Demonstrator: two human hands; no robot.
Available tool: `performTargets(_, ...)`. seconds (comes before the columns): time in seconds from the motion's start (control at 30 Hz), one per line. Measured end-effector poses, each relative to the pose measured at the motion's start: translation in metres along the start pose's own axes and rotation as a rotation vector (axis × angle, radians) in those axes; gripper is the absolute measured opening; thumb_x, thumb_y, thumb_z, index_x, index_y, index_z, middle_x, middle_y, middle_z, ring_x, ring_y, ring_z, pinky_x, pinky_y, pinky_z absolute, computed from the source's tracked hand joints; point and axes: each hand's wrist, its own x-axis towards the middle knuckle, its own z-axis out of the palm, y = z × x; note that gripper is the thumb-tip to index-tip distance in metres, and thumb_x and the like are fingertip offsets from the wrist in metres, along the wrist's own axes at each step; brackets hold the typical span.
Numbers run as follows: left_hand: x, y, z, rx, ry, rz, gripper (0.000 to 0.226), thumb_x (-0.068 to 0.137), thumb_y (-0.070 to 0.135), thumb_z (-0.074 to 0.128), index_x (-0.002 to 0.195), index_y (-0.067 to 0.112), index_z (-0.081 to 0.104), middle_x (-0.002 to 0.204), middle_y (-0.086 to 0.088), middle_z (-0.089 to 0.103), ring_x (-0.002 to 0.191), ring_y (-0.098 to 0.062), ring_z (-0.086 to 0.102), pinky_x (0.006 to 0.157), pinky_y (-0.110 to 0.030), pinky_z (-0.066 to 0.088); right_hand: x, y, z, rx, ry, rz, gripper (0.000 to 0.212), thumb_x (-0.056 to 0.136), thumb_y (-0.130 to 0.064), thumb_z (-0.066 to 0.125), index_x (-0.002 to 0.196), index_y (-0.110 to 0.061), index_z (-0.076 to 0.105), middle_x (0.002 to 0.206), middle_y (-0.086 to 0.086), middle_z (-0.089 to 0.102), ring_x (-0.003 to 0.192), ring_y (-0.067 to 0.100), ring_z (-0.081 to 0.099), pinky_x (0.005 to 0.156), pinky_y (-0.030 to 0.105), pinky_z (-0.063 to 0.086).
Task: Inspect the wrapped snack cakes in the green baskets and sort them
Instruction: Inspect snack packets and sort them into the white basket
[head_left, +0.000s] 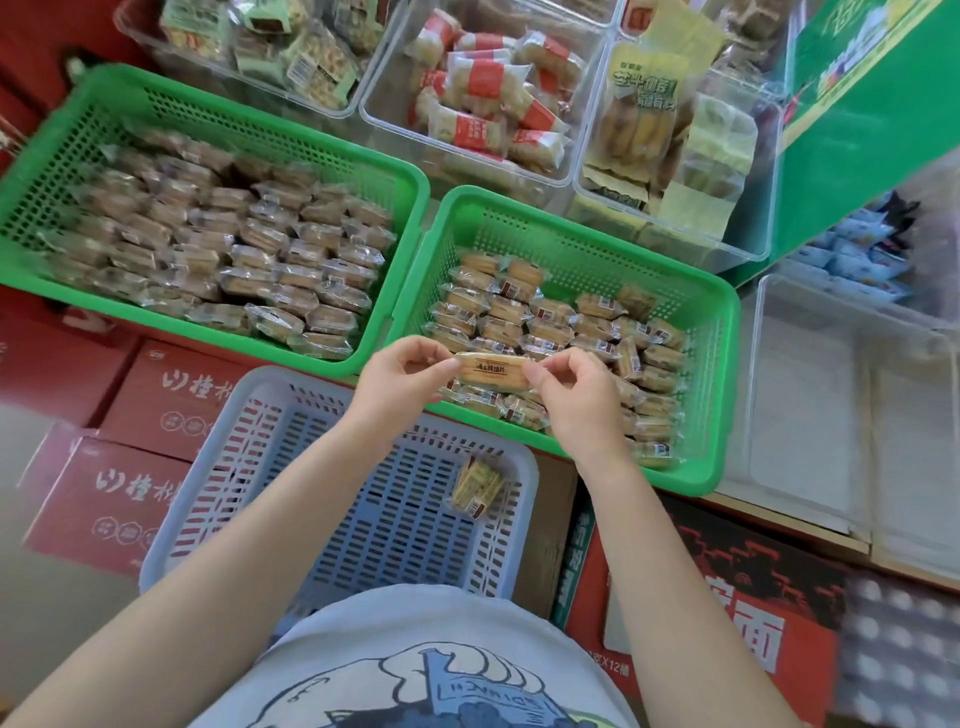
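One wrapped cake (492, 371) held lengthwise above the near edge of the right green basket (724, 364), label side up, pinched at each end: left hand (402, 376) on one end seam, right hand (576, 395) on the other, fingers of both curled and clamped on the wrapper.

Likely trouble: a slip from so light a pinch on slick film, dropping straight below the fingers among the unsorted cakes (550, 322) and mixing checked with unchecked; a hard tug at both ends perhaps splitting a seam.

Left of the fingers, the left green basket (62, 150), packed in rows. Nearer than the fingers, a grey basket (171, 540) with a single cake (475, 486) in it (probably a reject). Beyond the fingers, clear bins of other snacks (488, 98). Red cartons (109, 499) underneath. Nothing blocking either route, only basket rims to clear.
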Motion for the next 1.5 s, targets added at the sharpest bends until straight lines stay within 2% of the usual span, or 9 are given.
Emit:
performTargets(0.13, 0.021, -0.015, -0.004, 0.553, 0.061, 0.269, 0.017, 0.099, 0.02, 0.061, 0.114, 0.015, 0.068, 0.117, 0.0, 0.063, 0.113, -0.016, 0.056, 0.099, -0.031, 0.044, 0.02, 0.01, 0.002, -0.11, -0.063, 0.026, 0.018, 0.099, -0.03, 0.059, 0.089, -0.015, 0.058, 0.099, -0.002, 0.051, 0.086, 0.014, 0.052, 0.068, 0.019, 0.041)
performTargets(0.37, 0.037, -0.047, 0.002, 1.23, -0.264, 0.399, 0.062, 0.104, 0.055, 0.018, 0.146, 0.024, 0.05, 0.163, -0.001, 0.032, 0.152, -0.018, 0.022, 0.124, -0.04, 0.003, 0.033, 0.026, 0.022, -0.115, -0.038, 0.017, 0.017, 0.098, -0.031, 0.06, 0.087, -0.018, 0.057, 0.1, 0.006, 0.055, 0.075, 0.012, 0.05, 0.067, 0.024, 0.037)
performTargets(0.47, 0.038, -0.051, 0.003, 1.264, -0.234, 0.42, 0.081, 0.093, 0.061, 0.001, 0.143, 0.025, 0.054, 0.16, 0.0, 0.037, 0.15, -0.018, 0.027, 0.123, -0.039, 0.004, 0.029, 0.027, 0.039, -0.291, -0.002, -0.118, 0.02, 0.097, -0.031, 0.061, 0.093, -0.012, 0.059, 0.099, 0.003, 0.047, 0.075, 0.013, 0.049, 0.064, 0.02, 0.039)
performTargets(0.63, 0.039, -0.053, 0.004, 1.284, -0.223, 0.432, 0.072, 0.098, 0.058, 0.01, 0.136, 0.023, 0.06, 0.158, -0.001, 0.041, 0.148, -0.019, 0.031, 0.122, -0.039, 0.007, 0.028, 0.023, 0.067, -0.606, 0.066, -0.312, 0.025, 0.092, -0.033, 0.069, 0.089, -0.011, 0.058, 0.09, 0.003, 0.04, 0.081, 0.019, 0.041, 0.054, 0.028, 0.034)
performTargets(0.8, 0.041, -0.056, 0.004, 1.289, -0.196, 0.44, 0.071, 0.098, 0.057, 0.012, 0.137, 0.019, 0.059, 0.153, -0.002, 0.048, 0.144, -0.021, 0.038, 0.119, -0.037, 0.006, 0.04, 0.026, 0.073, -0.645, -0.169, -0.155, 0.031, 0.101, -0.033, 0.053, 0.125, -0.015, 0.062, 0.12, 0.009, 0.054, 0.112, 0.026, 0.051, 0.08, 0.038, 0.048)
performTargets(0.87, 0.041, -0.057, 0.005, 1.287, -0.174, 0.441, 0.073, 0.097, 0.058, 0.012, 0.14, 0.017, 0.054, 0.151, -0.002, 0.049, 0.143, -0.02, 0.039, 0.119, -0.037, 0.009, 0.044, 0.024, 0.067, -0.705, -0.197, -0.189, 0.031, 0.104, -0.032, 0.045, 0.12, -0.016, 0.066, 0.115, 0.006, 0.06, 0.111, 0.025, 0.053, 0.088, 0.04, 0.049)
performTargets(1.13, 0.052, -0.046, 0.014, 1.347, -0.292, 0.407, 0.067, 0.1, 0.066, 0.009, 0.16, 0.036, 0.018, 0.17, -0.001, -0.002, 0.156, -0.02, -0.008, 0.125, -0.048, -0.001, 0.067, 0.019, 0.049, -0.654, -0.037, -0.191, 0.016, 0.099, -0.011, 0.052, 0.109, -0.007, 0.063, 0.104, 0.008, 0.061, 0.092, 0.026, 0.059, 0.075, 0.041, 0.053)
performTargets(1.33, 0.054, -0.046, 0.016, 1.377, -0.288, 0.407, 0.066, 0.101, 0.067, 0.012, 0.155, 0.037, 0.035, 0.17, -0.001, 0.001, 0.157, -0.022, 0.0, 0.124, -0.049, 0.004, 0.073, 0.031, 0.057, -0.818, -0.089, -0.206, 0.01, 0.094, -0.002, 0.057, 0.104, -0.006, 0.057, 0.102, 0.01, 0.056, 0.094, 0.029, 0.055, 0.065, 0.034, 0.039)
performTargets(1.5, 0.055, -0.047, 0.016, 1.385, -0.277, 0.42, 0.067, 0.1, 0.068, 0.01, 0.153, 0.038, 0.038, 0.17, -0.002, 0.004, 0.156, -0.024, 0.004, 0.123, -0.05, 0.007, 0.071, 0.033, 0.06, -0.791, -0.103, -0.2, 0.013, 0.095, -0.004, 0.056, 0.108, -0.006, 0.055, 0.108, 0.01, 0.053, 0.101, 0.027, 0.051, 0.07, 0.035, 0.043)
